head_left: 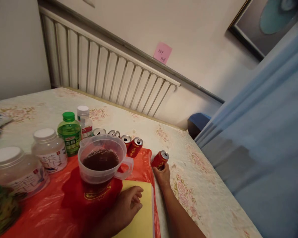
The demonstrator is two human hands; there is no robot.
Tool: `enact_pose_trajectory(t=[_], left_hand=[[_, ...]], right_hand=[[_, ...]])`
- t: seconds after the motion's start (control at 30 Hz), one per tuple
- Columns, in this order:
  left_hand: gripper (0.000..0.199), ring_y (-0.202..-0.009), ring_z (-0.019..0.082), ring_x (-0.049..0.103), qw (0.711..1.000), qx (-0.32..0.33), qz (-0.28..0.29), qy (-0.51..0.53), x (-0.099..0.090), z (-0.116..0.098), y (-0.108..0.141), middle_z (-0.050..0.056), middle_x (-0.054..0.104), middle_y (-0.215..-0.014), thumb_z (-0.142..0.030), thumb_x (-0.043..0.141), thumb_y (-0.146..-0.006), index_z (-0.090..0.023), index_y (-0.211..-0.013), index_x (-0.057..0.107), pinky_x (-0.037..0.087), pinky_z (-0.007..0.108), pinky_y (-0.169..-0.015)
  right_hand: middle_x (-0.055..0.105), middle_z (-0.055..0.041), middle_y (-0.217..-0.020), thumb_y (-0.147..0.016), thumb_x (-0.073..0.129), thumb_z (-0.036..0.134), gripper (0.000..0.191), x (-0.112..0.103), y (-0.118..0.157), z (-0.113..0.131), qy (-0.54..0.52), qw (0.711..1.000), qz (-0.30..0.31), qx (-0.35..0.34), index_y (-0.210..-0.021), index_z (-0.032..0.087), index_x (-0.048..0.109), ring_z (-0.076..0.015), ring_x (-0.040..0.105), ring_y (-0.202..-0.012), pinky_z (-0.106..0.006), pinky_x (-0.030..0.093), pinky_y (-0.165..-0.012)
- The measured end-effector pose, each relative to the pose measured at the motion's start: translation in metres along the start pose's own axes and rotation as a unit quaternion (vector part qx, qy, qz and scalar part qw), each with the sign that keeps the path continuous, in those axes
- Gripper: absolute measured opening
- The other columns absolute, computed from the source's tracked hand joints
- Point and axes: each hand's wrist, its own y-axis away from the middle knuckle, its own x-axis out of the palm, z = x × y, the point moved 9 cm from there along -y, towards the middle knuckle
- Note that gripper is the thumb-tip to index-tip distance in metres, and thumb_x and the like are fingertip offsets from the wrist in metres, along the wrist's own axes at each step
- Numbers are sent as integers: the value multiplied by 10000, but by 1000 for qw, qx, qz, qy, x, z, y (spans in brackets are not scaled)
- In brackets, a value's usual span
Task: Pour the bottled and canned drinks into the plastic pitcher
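My right hand (163, 177) is wrapped round the lower part of a red drink can (160, 158) at the right edge of the red plastic sheet (139, 172). The can's top faces up; I cannot tell if its base touches the tablecloth. My left hand (130, 202) hovers over a yellow sheet (141, 218), its fingers loosely curled, a gap to the thumb and nothing in between. Left of it, a clear plastic measuring jug (101, 175) with a handle holds dark brown liquid. Behind the jug several cans stand in a row, including a red can (135, 147).
On the left are a green-capped bottle (69, 134), a small white-capped bottle (84, 122) and white-lidded jars, one a clear jar (49, 155). A dark green jar (2, 211) sits in the near left corner. A radiator (106, 69) runs behind the table; a blue curtain (263, 132) hangs right.
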Motion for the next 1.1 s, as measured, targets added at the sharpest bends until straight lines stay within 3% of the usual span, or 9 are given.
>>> enact_pose_trajectory(t=[0.6,0.8,0.97,1.1], left_hand=[[390,-901,181,620,1000,3,-4,3,-2,0,1,87,642,-1039,-161,524,-734,-149,-1120,581,494,320,-875],[408,-901,184,620,1000,8,-4,7,-1,2,-2,87,648,-1035,-153,525,-724,-148,-1127,584,493,317,-867],[398,-925,186,616,1000,9,-3,16,-1,-2,0,92,636,-1052,-159,518,-737,-145,-1130,580,491,312,-875],[391,-921,184,612,1000,13,-8,13,-3,-6,1,87,634,-1037,-147,512,-728,-145,-1111,589,489,307,-877]], right_hand=[[700,-67,-874,-587,715,355,475,4,0,7,-52,998,21,7,-999,137,621,-229,630,-751,-319,497,-681],[701,-67,-938,-601,717,397,624,-8,3,4,-70,997,-15,31,-1153,141,577,-221,641,-801,-311,500,-719],[634,-33,-771,-740,603,450,494,-37,27,5,-51,995,-76,49,-1105,118,579,-213,598,-725,-348,472,-745],[634,-23,-778,-789,565,397,361,-39,45,35,-66,997,-42,10,-1052,152,599,-196,596,-722,-327,471,-725]])
